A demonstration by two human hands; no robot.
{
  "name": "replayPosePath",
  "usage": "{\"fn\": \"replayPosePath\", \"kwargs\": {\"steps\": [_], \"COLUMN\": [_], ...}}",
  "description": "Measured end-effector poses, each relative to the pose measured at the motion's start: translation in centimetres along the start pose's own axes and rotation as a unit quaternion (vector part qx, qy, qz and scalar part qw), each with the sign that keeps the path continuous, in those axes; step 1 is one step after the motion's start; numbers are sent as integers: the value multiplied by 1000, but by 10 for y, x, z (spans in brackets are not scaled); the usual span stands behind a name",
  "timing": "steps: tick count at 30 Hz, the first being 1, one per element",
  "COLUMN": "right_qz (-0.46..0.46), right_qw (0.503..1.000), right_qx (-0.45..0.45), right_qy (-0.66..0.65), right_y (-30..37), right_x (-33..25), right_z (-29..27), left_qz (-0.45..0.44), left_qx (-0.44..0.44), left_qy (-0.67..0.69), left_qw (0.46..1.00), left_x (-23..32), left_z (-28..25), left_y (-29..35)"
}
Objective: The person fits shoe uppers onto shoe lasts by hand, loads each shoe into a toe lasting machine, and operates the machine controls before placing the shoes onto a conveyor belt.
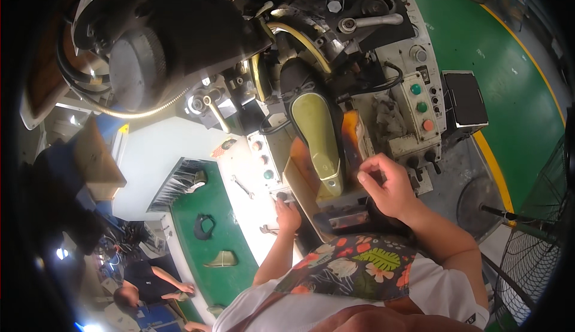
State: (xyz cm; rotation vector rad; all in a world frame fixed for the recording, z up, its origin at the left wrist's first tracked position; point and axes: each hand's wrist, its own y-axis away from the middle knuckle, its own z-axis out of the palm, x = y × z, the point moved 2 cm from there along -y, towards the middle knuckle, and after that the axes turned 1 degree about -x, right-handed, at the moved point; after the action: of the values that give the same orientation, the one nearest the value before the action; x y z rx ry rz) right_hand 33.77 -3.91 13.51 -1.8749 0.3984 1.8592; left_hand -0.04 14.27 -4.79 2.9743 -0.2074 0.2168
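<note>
A shoe last with an olive-yellow insole (320, 140) sits sole-up in a large dark machine (197, 38), black upper around its toe end. My right hand (388, 185) hovers just right of the last's heel with fingers curled and pinched, beside an orange-brown flap (352, 137); whether it grips anything I cannot tell. My left hand (287, 212) rests on the machine's front edge, fingers on a small dark knob (281, 196) below the white control strip.
A panel with green and orange buttons (419, 107) stands right of the last. A green conveyor belt (215, 236) at lower left carries a black upper and another last. Another person (147, 281) works at lower left. A wire fan guard (533, 242) stands at right on the green floor.
</note>
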Motion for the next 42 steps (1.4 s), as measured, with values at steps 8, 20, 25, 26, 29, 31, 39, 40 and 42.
{"fn": "replayPosePath", "kwargs": {"steps": [8, 20, 25, 26, 29, 31, 39, 40, 42], "right_qz": [-56, -64, -63, -60, -100, -121, -144, -152, -168], "right_qw": [997, 992, 981, 980, 966, 956, 945, 943, 939], "right_qx": [16, 81, 113, 113, 120, 128, 136, 137, 129], "right_qy": [59, 77, 145, 152, 204, 236, 261, 262, 270], "right_y": [0, 5, 7, 7, 3, 4, 4, 4, 6], "right_x": [2, -2, 2, 3, -3, -3, -9, -8, -7], "right_z": [2, 12, 13, 14, 22, 21, 21, 21, 20], "left_qz": [109, 179, 487, 444, 472, 542, 420, 399, 358], "left_qx": [110, 97, 63, -93, -116, 20, -255, -280, -328], "left_qy": [283, 420, 193, 274, 250, 161, 448, 478, 534], "left_qw": [946, 884, 849, 848, 838, 824, 747, 731, 693], "left_x": [57, 92, 109, 107, 86, 93, 115, 123, 125], "left_z": [-45, -19, 18, 45, 122, 140, 138, 137, 129], "left_y": [8, 25, 79, 88, 100, 117, 142, 137, 128]}}
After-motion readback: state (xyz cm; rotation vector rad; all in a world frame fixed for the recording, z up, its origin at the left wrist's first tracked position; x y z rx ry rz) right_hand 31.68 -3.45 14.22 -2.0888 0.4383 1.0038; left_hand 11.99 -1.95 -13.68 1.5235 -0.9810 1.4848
